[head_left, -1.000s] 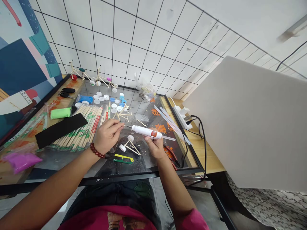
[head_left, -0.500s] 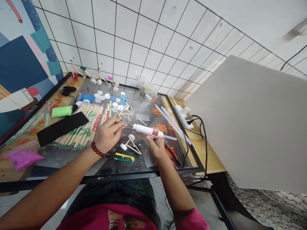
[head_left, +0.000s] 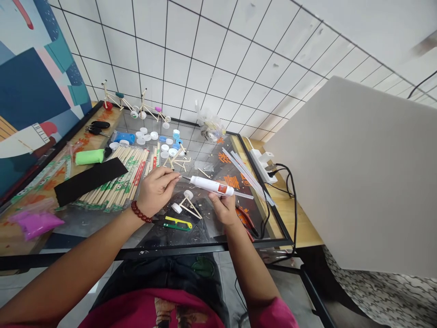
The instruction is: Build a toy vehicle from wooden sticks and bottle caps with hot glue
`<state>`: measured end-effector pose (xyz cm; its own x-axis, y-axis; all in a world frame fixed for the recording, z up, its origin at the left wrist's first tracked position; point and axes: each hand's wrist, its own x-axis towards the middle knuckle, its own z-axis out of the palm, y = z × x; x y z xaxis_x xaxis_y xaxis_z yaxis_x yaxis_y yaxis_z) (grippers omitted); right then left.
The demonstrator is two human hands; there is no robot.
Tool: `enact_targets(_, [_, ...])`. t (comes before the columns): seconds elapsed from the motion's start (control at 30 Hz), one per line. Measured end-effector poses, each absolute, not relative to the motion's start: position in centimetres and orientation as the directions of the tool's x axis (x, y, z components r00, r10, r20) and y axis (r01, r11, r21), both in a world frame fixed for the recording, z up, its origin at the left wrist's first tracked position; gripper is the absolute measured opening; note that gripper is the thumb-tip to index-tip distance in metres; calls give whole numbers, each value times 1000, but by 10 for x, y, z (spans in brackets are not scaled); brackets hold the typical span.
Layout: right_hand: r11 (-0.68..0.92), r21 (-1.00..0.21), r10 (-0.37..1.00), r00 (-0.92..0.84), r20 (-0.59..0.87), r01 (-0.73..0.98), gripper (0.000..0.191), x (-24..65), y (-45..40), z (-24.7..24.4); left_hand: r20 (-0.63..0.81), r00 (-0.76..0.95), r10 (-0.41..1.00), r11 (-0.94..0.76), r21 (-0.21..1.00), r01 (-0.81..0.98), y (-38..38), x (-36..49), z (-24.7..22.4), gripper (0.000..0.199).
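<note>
Only our view has shifted; our right hand [head_left: 223,208] firmly grips the glue gun [head_left: 208,184], our left hand [head_left: 157,189] pinches tight near its nozzle [head_left: 186,178], on what we cannot tell

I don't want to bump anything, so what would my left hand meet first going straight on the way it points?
Most likely the dark nozzle of the white glue gun in your right hand, just ahead of your left hand. The depth is unclear, so they may be touching.
</note>
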<state>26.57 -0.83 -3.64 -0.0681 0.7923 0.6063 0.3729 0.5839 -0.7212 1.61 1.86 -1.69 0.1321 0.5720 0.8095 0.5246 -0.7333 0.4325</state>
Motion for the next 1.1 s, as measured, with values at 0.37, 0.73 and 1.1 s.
enact_targets(0.37, [630, -672, 751, -85, 654, 389, 21, 266, -8, -36, 831, 125, 542, -748, 409, 522, 19, 16, -18, 14])
enact_targets(0.73, [611, -699, 768, -67, 637, 372, 23, 266, -7, -38, 826, 119, 550, -744, 421, 519, 19, 17, -17, 14])
enact_targets(1.1, [592, -683, 775, -71, 627, 427, 24, 269, -8, -38, 833, 130, 537, -750, 401, 526, 18, 17, -16, 13])
